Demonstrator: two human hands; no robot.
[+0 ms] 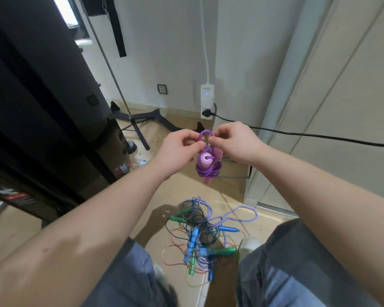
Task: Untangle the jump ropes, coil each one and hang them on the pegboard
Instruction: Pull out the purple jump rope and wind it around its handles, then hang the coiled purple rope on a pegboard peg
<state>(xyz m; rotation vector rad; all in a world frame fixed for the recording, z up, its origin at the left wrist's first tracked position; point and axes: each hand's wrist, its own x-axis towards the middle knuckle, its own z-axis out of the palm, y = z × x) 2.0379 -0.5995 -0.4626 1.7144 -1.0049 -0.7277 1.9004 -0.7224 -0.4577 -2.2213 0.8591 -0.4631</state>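
Our left hand [182, 145] and right hand [233, 142] meet in front of us, each pinching with thumb and fingertips one side of a small loop [205, 132] at the top of the purple rope [207, 170]; the rest of that rope hangs just below the hands as a tight coil wound about its two pink handles [205, 160], well above the floor [182, 189]; so we judge one rope freed and coiled, its hanging loop being settled, and not yet hung; no pegboard is in view, so we cannot tell where it must go; down between our knees lies the tangle [206, 235], touched by neither hand, and that is the bulk of what is left; in it we count four green handles [224, 251] and at least three blue handles [228, 229], though some are half buried and the tally may be off; of cords we tell three kinds, one striped cord [246, 210], one thin orange cord [175, 249] and one thin dark cord [208, 234]; that many handles suggests a fourth rope may hide in the heap; by our reckoning one rope is nearly done, three or four are untouched, and none is hung.
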